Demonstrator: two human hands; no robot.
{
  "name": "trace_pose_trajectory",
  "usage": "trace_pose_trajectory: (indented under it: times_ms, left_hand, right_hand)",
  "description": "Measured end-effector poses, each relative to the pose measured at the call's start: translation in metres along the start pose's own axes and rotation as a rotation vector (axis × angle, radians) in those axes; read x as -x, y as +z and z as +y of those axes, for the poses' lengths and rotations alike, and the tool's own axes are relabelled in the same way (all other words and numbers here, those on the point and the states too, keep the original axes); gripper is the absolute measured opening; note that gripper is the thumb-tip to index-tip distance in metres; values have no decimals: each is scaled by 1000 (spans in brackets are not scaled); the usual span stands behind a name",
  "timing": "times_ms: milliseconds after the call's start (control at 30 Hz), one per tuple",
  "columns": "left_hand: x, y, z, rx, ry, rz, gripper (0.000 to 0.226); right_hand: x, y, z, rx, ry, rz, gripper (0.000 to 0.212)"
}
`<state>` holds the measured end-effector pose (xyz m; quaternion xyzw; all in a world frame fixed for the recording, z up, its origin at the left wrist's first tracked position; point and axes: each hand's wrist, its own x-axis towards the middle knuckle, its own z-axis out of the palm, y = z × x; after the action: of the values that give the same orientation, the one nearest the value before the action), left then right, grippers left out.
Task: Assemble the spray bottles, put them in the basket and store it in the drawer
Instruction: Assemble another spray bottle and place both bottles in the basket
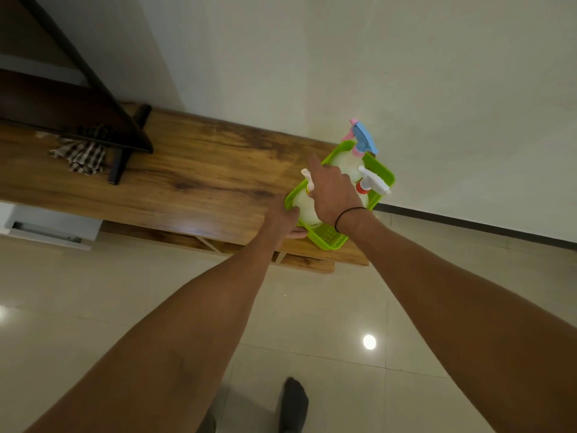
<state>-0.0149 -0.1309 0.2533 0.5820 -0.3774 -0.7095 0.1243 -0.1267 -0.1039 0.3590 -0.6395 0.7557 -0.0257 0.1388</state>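
Note:
A green plastic basket (pixel 329 237) sits at the right end of a low wooden table (pixel 187 182). Three translucent spray bottles stand in it: one with a blue and pink head (pixel 363 139) at the far end, one with a white head and red collar (pixel 373 181) on the right, and one with a pale head and yellow collar (pixel 307 207) at the near left. My left hand (pixel 282 221) grips the basket's near left rim, thumb under the edge. My right hand (pixel 334 192) hovers over the bottles with its index finger stretched out; its other fingers are hidden.
A checked cloth (pixel 82 154) lies at the table's left under a dark slanted frame (pixel 125 135). A white drawer unit (pixel 46 228) stands below the table's left end. The wall is close behind the basket. Glossy floor tiles and my socked foot (pixel 292 401) are below.

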Motion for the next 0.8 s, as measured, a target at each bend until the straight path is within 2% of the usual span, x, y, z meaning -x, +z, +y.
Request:
trace_pose_trajectory:
  times_ms: [167, 333, 500, 633, 800]
  left_hand:
    - [2, 2, 0, 62, -13, 15, 43]
    - [5, 2, -1, 49, 56, 58, 41]
    - [15, -3, -4, 61, 10, 140, 41]
    - [17, -17, -8, 95, -5, 193, 41]
    - [16, -47, -11, 171, 34, 296, 51]
  right_hand:
    - [5, 6, 5, -114, 74, -22, 47]
    - [19, 14, 10, -190, 98, -11, 67]
    - [43, 23, 15, -194, 95, 69, 78]
    - [57, 28, 7, -212, 125, 52, 69]
    - [51, 31, -16, -219, 103, 46, 61]
